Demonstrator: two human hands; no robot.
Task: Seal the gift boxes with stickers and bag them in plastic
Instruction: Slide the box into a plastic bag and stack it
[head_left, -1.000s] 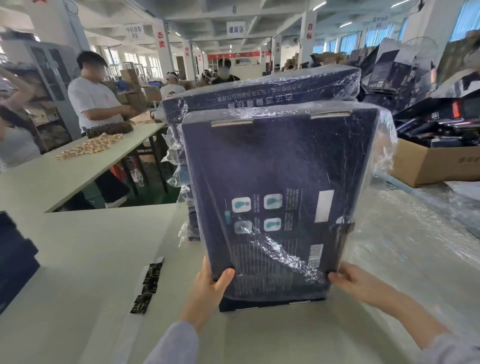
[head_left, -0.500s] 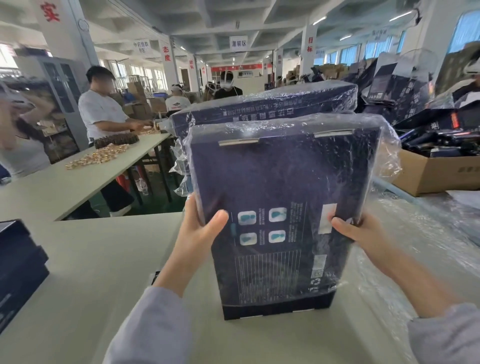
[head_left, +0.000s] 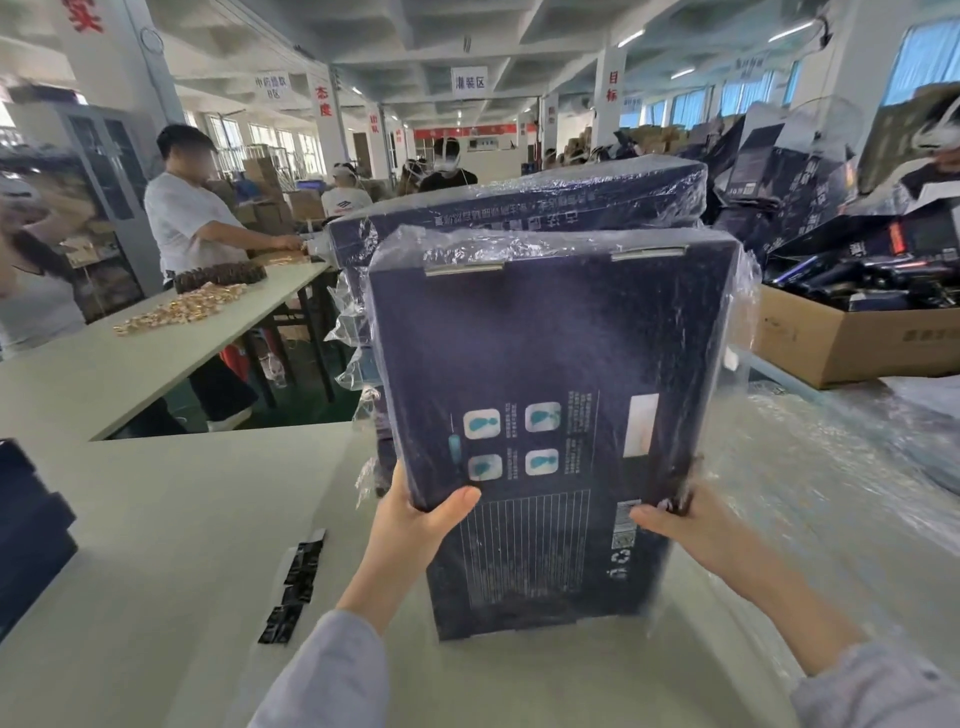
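On the pale table (head_left: 156, 519), centre: navy gift box (head_left: 550, 395) — upright, long axis vertical, printed face toward the camera, top sheathed in a plastic bag (head_left: 737, 312). Left hand (head_left: 415, 525) and right hand (head_left: 675, 525) grip its side edges, thumbs in front. Sticker strip (head_left: 296, 587) lies left.

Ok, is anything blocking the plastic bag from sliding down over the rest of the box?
Nothing visible but the hands. The left hand and right hand grip the gift box by its sides near the plastic bag's lower edge; below them its front is bare to the table.
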